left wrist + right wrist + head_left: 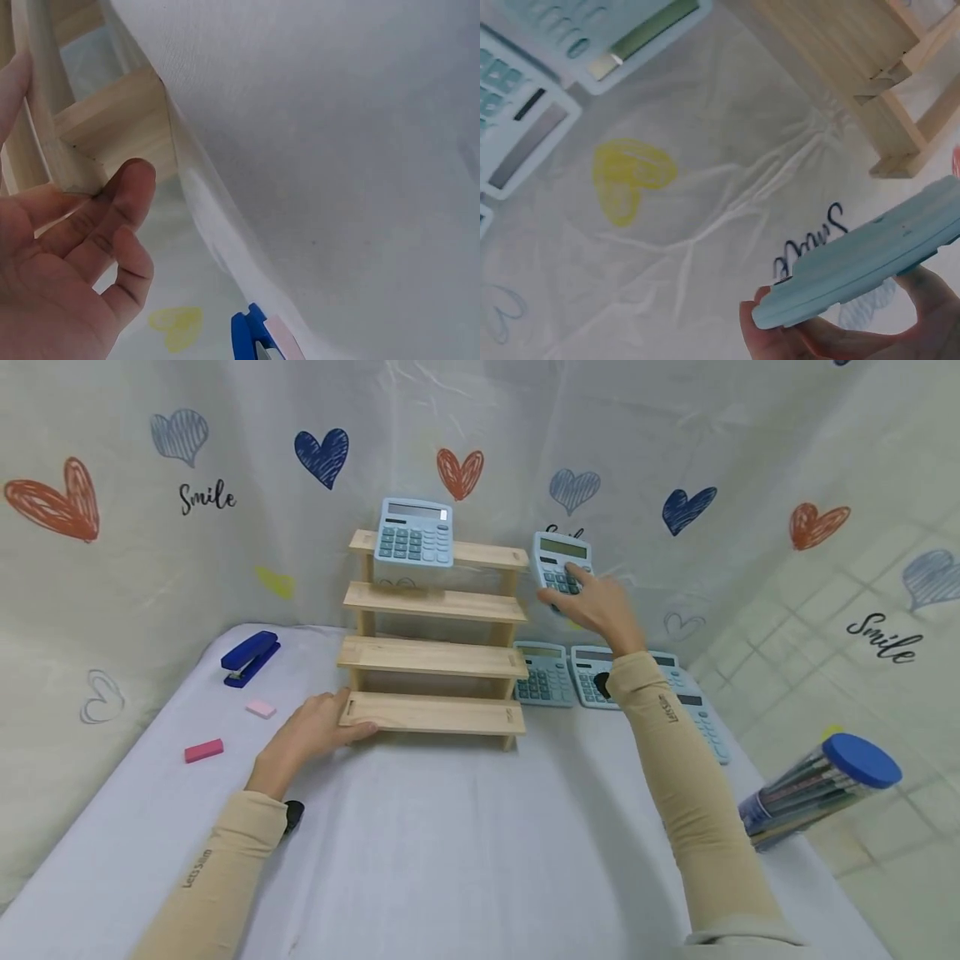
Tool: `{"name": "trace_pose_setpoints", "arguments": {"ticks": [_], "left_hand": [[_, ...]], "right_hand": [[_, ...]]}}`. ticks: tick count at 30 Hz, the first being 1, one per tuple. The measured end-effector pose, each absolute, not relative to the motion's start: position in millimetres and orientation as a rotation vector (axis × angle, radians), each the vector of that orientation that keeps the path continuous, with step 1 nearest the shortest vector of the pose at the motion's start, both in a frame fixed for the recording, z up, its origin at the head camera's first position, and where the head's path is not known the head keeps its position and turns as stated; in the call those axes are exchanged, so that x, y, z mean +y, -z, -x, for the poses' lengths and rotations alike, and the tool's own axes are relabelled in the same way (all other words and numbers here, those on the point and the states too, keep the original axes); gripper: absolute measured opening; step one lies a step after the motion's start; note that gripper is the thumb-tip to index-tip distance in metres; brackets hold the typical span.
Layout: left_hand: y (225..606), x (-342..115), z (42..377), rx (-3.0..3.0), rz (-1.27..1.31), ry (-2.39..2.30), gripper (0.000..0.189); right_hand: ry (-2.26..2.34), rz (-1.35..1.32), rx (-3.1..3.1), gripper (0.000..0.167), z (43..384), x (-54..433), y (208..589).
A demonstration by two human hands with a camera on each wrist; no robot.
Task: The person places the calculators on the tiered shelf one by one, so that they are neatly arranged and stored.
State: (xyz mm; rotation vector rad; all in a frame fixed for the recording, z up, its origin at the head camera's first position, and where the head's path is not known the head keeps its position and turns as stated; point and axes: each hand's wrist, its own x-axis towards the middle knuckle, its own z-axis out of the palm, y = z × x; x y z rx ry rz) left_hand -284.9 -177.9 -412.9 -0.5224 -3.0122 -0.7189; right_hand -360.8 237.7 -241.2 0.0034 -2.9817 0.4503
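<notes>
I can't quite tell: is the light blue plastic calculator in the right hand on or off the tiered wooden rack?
Off. The right hand holds the calculator; the right wrist view shows a gap before the rack.

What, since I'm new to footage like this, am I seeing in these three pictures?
There is no robot here, just a person's two bare hands. The wide picture looks forward and down from the head; the other two are taken from the left and right wrists, each close to that hand.

The left hand grips the lowest shelf of a wooden stand at its left end. The right hand holds a light blue calculator up beside the stand. Another calculator is on the top shelf.

On the white-covered table are a blue stapler, two pink blocks, more calculators and a tube of pencils.
</notes>
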Motion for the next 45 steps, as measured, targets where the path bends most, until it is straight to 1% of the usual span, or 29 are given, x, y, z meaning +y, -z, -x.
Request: {"name": "trace_pose_setpoints", "arguments": {"ticks": [5, 12, 20, 26, 31, 34, 37, 41, 45], "left_hand": [[415.0, -173.8, 282.9, -2.988, 0.557, 0.718, 0.087], [415.0, -170.0, 280.4, -3.013, 0.551, 0.718, 0.088], [415.8, -169.7, 278.3, -3.027, 0.543, 0.709, 0.09], [417.9, -167.3, 279.8, -3.022, 0.546, 0.718, 0.088], [418.7, -165.7, 282.0, -3.026, 0.549, 0.729, 0.089], [418.8, -165.7, 283.8, -3.021, 0.551, 0.733, 0.09], [417.3, -167.1, 284.6, -3.024, 0.536, 0.723, 0.091], [413.7, -171.8, 284.2, -3.038, 0.501, 0.702, 0.094], [411.3, -177.2, 283.9, -3.04, 0.491, 0.712, 0.093]], "right_hand": [[-0.414, -0.017, -2.976, 0.097, 382.0, 219.9, 233.1], [-0.346, 0.008, -2.958, 0.098, 400.2, 200.2, 240.6], [-0.323, -0.002, -2.994, 0.094, 407.6, 182.3, 245.2], [-0.234, -0.022, -3.0, 0.094, 413.2, 169.3, 246.6], [-0.3, -0.072, -2.991, 0.094, 414.5, 161.5, 241.5], [-0.354, -0.08, -2.939, 0.09, 412.7, 169.1, 239.4], [-0.428, -0.061, -2.869, 0.086, 406.4, 186.9, 243.2], [-0.547, -0.01, -2.822, 0.081, 393.8, 217.5, 258.5], [-0.576, 0.04, -2.867, 0.083, 380.4, 251.5, 279.5]]}}
